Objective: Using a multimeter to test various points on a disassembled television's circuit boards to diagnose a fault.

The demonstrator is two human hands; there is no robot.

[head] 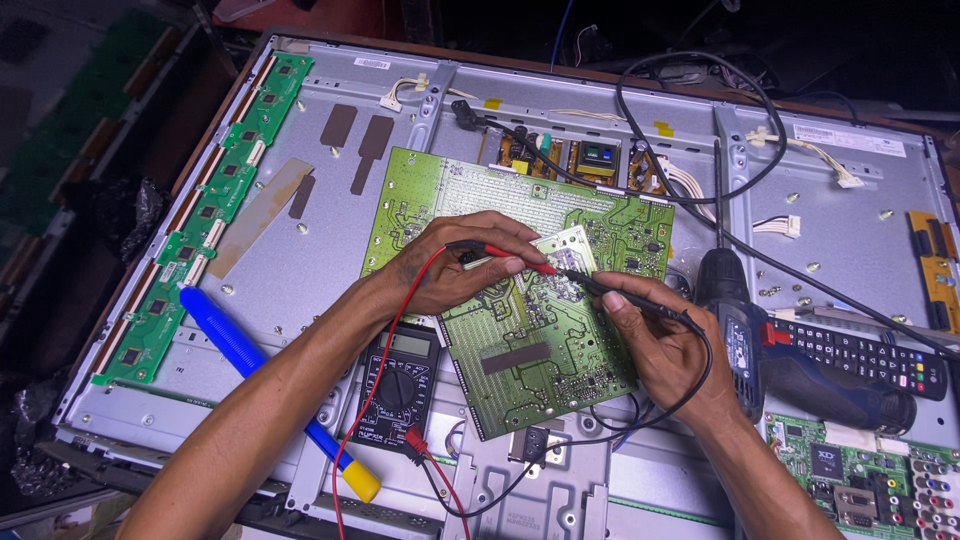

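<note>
A large green circuit board point(480, 200) lies solder side up on the metal back of an opened flat panel. My left hand point(445, 265) rests on the board and pinches a red test probe point(515, 258), tip pointing right. My right hand point(665, 345) holds a black test probe point(610, 290) pointing left. Both tips meet near a small pale patch in the board's middle. The red and black leads run down to a black multimeter point(398, 385) under my left forearm.
A blue screwdriver with a yellow end point(260, 365) lies left of my arm. A blue cordless drill point(745, 330) and a black remote control point(865, 355) sit to the right. A narrow green strip board point(205, 215) lines the panel's left edge; another board point(880, 480) is at bottom right.
</note>
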